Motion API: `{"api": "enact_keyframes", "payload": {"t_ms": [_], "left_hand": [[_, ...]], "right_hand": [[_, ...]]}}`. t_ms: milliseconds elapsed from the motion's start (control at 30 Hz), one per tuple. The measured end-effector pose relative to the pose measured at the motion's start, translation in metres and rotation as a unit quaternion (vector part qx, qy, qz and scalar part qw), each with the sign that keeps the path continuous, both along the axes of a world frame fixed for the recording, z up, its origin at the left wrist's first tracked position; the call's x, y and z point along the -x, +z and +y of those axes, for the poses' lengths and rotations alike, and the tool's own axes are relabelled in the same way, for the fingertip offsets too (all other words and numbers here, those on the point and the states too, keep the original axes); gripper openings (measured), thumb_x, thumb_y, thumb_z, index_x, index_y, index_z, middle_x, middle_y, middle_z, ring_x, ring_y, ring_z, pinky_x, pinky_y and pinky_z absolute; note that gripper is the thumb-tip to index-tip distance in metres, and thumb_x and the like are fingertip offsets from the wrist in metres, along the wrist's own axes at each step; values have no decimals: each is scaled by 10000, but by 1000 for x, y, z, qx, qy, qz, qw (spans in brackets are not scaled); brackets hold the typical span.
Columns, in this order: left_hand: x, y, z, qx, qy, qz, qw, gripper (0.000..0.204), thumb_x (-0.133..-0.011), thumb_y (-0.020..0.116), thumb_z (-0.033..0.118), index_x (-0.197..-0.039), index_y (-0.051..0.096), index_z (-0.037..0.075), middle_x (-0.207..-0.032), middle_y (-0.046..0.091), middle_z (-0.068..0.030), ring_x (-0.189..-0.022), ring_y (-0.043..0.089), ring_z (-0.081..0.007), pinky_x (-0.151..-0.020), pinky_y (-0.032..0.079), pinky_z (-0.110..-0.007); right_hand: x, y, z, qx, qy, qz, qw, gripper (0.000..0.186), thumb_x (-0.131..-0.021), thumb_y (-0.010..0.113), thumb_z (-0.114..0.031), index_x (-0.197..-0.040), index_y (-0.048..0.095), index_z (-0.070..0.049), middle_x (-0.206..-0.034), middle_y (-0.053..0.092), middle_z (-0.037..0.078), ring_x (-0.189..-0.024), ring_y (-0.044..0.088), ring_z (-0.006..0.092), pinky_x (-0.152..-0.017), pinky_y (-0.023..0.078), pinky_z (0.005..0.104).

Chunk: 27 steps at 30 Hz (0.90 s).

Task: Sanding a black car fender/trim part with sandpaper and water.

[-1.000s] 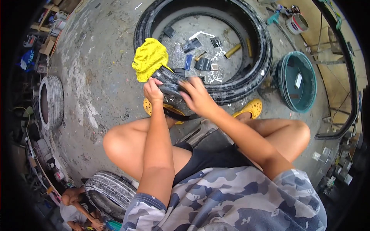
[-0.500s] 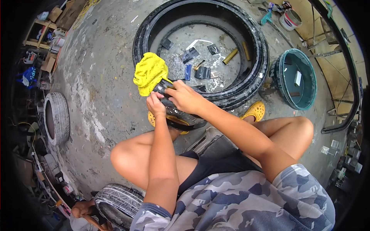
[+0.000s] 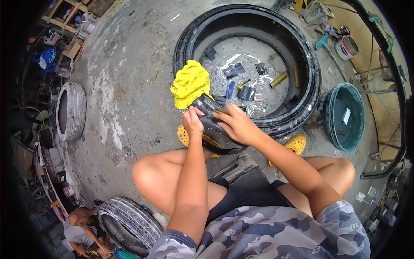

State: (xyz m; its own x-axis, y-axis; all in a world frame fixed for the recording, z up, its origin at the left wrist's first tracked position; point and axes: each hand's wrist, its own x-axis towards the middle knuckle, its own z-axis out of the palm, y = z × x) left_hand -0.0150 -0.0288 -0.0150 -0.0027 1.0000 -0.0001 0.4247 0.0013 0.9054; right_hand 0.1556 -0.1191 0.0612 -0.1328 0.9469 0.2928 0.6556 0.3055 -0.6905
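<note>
A curved glossy black band (image 3: 208,106), perhaps a strip of rubber, lies across in front of my legs. My left hand (image 3: 192,121) is closed on its near left side. Just right of it, my right hand (image 3: 237,124) bends over the band, its fingers closed around a small brownish thing, blurred and mostly hidden. A crumpled yellow cloth (image 3: 191,84) covers the band's upper left end, close to the rim of a large black tyre (image 3: 311,56). Inside that tyre's ring lie several dark flat pieces, a blue piece (image 3: 230,89) and two brass-coloured tubes (image 3: 279,80).
A teal tub (image 3: 360,116) with a little dark water stands at the right, a white bucket (image 3: 346,47) beyond it. Other tyres stand at the left (image 3: 76,112) and lower left (image 3: 129,224), where another person (image 3: 82,228) sits. A black frame (image 3: 401,129) curves along the right.
The view has shifted, so the scene sits farther right and lower. My right hand has slid along the band, away from the yellow cloth. My left hand still grips the band.
</note>
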Motion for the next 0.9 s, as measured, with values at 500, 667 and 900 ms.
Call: {"api": "enact_keyframes", "payload": {"t_ms": [500, 667, 900], "left_hand": [[1, -1, 2, -12, -10, 18, 1000, 579, -983, 350, 298, -597, 639, -23, -573, 629, -130, -569, 581, -271, -642, 448, -379], [-14, -4, -2, -85, 18, 56, 995, 629, -1000, 314, 347, -582, 617, -12, -585, 630, -124, -589, 585, -296, -664, 455, -398], [3, 0, -3, 5, 37, 27, 999, 624, -1014, 304, 377, -620, 654, 42, -635, 649, -126, -679, 614, -343, -727, 459, -431]], "right_hand": [[-23, 1, -12, 19, 62, -28, 998, 364, -841, 691, -138, -1199, 644, -86, -979, 572, 109, -925, 542, 290, -817, 418, 395], [-33, 12, -5, 1, 63, -61, 996, 343, -843, 681, -149, -1182, 648, -108, -946, 558, 78, -914, 545, 263, -797, 383, 389], [-10, 4, 19, 40, 97, 21, 994, 316, -837, 693, -152, -1141, 669, -71, -978, 595, 114, -934, 563, 295, -831, 422, 406]]}}
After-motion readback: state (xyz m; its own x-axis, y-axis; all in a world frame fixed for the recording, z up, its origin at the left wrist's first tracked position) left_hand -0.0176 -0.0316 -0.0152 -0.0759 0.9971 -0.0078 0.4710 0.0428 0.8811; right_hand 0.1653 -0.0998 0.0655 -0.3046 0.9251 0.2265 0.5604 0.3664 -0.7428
